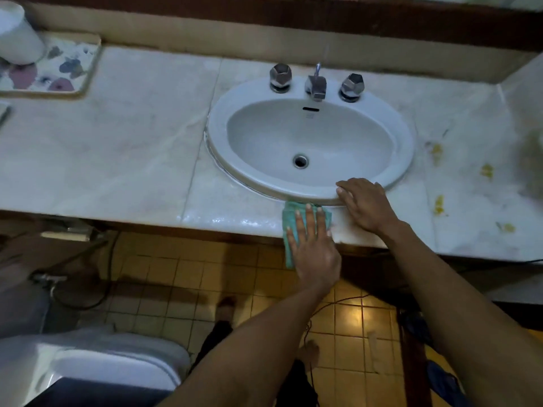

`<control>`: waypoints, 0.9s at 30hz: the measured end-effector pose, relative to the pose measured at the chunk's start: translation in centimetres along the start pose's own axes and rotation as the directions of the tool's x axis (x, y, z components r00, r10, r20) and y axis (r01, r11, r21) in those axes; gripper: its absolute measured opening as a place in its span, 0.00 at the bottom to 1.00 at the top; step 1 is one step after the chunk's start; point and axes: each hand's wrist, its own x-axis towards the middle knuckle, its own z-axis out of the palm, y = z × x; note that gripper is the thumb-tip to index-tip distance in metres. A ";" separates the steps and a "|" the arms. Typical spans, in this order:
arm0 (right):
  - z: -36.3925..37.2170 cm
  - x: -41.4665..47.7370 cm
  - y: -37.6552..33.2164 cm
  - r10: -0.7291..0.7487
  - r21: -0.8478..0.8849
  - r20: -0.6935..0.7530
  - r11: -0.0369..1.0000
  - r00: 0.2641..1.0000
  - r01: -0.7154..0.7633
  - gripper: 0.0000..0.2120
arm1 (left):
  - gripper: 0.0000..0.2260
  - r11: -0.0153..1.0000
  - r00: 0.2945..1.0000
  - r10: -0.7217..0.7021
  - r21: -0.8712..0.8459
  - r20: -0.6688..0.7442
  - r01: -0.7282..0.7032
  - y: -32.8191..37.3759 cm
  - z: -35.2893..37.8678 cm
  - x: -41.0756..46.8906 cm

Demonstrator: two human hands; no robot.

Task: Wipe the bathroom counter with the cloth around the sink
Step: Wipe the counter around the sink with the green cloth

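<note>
A white oval sink is set into a pale marble counter. A teal cloth lies on the counter's front strip just below the sink rim and hangs partly over the edge. My left hand presses flat on the cloth with fingers spread. My right hand rests palm down beside it, its fingertips on the sink's front rim, holding nothing. The counter left of the cloth looks wet and shiny.
A chrome faucet with two knobs stands behind the basin. A floral tray with a white container sits at the back left. Yellow stains mark the counter at right. A toilet stands below left on the tiled floor.
</note>
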 end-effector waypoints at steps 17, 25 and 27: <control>-0.4 -0.6 4.0 -0.065 -0.056 -0.042 0.996 0.997 0.063 0.20 | 0.25 0.984 0.983 -0.064 0.153 -0.173 0.091 -7.1 -3.4 2.0; 1.4 1.0 2.5 0.002 -0.071 -0.030 0.997 1.000 -0.004 0.21 | 0.24 0.809 0.849 0.508 0.256 0.145 -0.528 -9.4 -3.7 1.4; 2.2 1.4 2.0 -0.010 -0.098 -0.026 0.995 1.000 0.007 0.19 | 0.23 0.779 0.833 0.525 0.295 0.177 -0.553 -14.4 -6.9 3.2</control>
